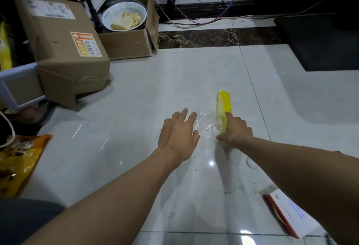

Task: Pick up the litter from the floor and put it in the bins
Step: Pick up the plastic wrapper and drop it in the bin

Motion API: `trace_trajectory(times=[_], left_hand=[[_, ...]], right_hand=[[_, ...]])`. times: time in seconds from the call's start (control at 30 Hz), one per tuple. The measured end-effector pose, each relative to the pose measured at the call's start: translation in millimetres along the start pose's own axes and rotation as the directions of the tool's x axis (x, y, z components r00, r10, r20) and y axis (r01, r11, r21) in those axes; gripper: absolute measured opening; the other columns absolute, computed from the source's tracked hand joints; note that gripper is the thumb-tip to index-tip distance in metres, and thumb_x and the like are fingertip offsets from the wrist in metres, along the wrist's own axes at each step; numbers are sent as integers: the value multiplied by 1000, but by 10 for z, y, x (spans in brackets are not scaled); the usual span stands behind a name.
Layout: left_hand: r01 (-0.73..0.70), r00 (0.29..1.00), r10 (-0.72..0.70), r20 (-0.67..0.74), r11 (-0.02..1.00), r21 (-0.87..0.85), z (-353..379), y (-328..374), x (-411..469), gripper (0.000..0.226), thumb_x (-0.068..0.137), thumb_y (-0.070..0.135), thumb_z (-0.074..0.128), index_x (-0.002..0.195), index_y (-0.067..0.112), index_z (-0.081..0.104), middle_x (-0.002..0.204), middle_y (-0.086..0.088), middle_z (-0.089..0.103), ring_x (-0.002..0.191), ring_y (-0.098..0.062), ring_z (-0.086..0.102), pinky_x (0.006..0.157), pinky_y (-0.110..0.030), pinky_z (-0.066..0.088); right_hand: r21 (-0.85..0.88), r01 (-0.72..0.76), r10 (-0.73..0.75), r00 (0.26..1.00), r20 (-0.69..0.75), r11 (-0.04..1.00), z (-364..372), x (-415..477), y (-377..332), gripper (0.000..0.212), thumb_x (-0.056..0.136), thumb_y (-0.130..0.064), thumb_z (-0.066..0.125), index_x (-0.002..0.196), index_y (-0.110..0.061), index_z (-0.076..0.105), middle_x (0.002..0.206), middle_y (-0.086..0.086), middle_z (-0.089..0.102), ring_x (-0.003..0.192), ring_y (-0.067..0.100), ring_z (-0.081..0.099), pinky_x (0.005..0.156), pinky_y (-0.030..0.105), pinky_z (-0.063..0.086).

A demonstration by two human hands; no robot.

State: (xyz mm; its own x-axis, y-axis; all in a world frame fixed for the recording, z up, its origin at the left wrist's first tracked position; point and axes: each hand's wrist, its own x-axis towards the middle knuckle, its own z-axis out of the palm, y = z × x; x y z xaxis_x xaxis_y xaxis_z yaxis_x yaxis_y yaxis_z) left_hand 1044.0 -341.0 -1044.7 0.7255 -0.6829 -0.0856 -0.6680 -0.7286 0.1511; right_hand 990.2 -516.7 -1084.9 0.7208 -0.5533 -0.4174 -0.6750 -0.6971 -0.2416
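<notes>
At the left edge an orange snack bag point(21, 164) is cut off. The left hand point(177, 135) hovers wide open, likely to gather the crumpled clear film point(206, 123) on the floor point(145, 93). The right hand point(236, 133) lays a forefinger along the yellow packet point(223, 104) beside it; whether it grips is hidden. No bin shows.

head cam, looks down; floor point(155, 89) near
</notes>
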Motion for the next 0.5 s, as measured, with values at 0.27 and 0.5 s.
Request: trace_trajectory(times=[0.27, 0.5], left_hand=[[-46, 999, 46, 12, 999, 17, 57, -30, -24, 55, 101, 36, 35, 152, 22, 20, 159, -7, 18, 143, -23, 22, 111, -35, 21], [-23, 1000, 23, -2, 1000, -8, 78, 23, 14, 56, 100, 36, 36, 152, 22, 21, 159, -7, 19, 143, -23, 21, 111, -35, 22]], right_hand=[[88, 55, -49, 996, -69, 995, 141, -59, 4, 64, 80, -23, 70, 136, -14, 39, 120, 11, 57, 113, 32, 53, 87, 39, 45], [546, 2, 114, 978, -177, 838, -68, -125, 148, 65, 76, -23, 78, 134, -14, 50, 115, 9, 64, 109, 27, 59, 94, 35, 48]])
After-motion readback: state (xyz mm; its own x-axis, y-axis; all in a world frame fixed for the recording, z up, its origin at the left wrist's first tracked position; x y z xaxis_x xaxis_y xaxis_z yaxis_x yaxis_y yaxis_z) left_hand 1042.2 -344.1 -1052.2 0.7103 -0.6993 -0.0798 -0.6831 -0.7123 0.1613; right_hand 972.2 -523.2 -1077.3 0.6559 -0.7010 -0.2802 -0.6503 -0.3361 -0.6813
